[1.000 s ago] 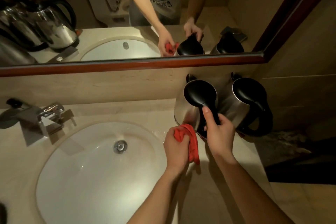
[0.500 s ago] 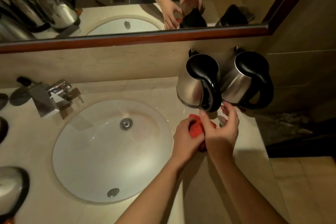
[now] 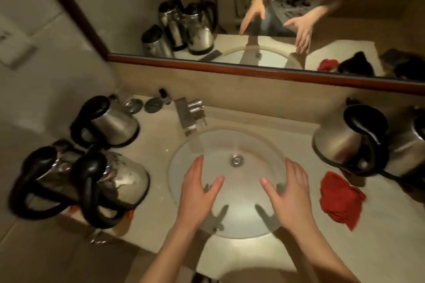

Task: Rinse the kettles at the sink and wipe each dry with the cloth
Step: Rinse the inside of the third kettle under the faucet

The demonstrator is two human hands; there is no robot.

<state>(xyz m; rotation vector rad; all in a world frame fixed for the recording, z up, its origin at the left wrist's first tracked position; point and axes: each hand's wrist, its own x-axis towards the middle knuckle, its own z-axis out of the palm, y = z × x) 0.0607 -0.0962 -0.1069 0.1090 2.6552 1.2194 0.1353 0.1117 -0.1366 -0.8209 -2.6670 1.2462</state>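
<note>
My left hand [image 3: 199, 187] and my right hand [image 3: 287, 193] hover over the white sink basin [image 3: 184, 167], fingers spread, holding nothing. The red cloth [image 3: 339, 199] lies crumpled on the counter right of the basin. Behind it stand two steel kettles with black handles, one nearer the basin [image 3: 333, 142] and one at the right edge [image 3: 408, 149]. Left of the basin stand three more steel kettles: one at the back [image 3: 112, 123] and two at the counter's front, one inner [image 3: 124, 179] and one outer [image 3: 53, 174].
A chrome faucet [image 3: 189, 111] sits behind the basin, with a small dark bottle [image 3: 163, 94] and round metal lids [image 3: 153, 104] to its left. A wood-framed mirror [image 3: 253, 69] runs above the counter. The counter edge drops off at the front left.
The red cloth has left my left hand and now lies on the counter. Both hands have moved left over the basin, open. My view has swung left, bringing the left kettles into sight.
</note>
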